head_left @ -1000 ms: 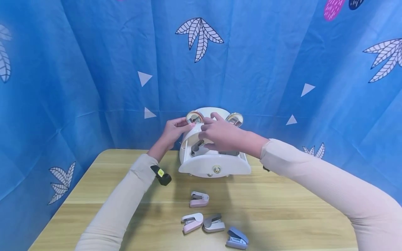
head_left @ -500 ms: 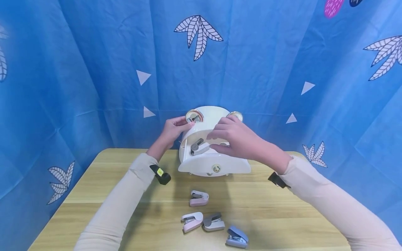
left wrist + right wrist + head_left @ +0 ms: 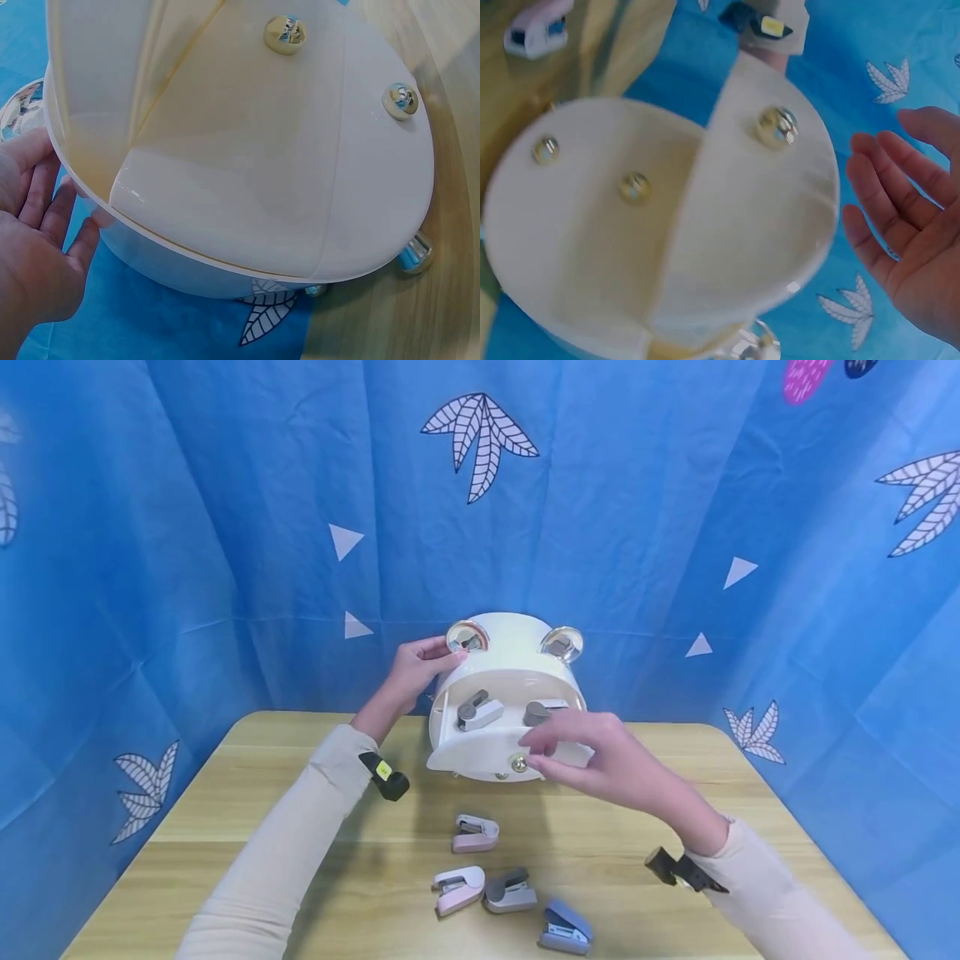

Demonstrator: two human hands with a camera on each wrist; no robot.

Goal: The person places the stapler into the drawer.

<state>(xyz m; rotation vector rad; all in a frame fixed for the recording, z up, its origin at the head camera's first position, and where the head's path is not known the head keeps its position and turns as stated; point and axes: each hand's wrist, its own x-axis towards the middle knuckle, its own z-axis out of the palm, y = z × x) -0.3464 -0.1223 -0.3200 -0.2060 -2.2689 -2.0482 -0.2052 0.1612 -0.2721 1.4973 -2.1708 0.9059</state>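
Observation:
A white rounded box with two gold-rimmed mirrored ears stands at the back of the table. Its top drawer is pulled out, and a grey-and-white stapler lies in its left part. Another stapler lies to the right, partly hidden by my right hand. My left hand rests its fingers against the box's left side, below the left ear. Held before the drawer front, my right hand has thumb and fingers apart near the gold knob; the right wrist view shows it holding nothing.
Several staplers lie on the wooden table in front of the box: a pink one, a pink-and-white one, a grey one and a blue one. A blue patterned curtain surrounds the table's back and sides.
My right hand has come out of the drawer, moving right and down to the knob at its front, uncovering the staplers inside. The left hand has stayed at the box's side.

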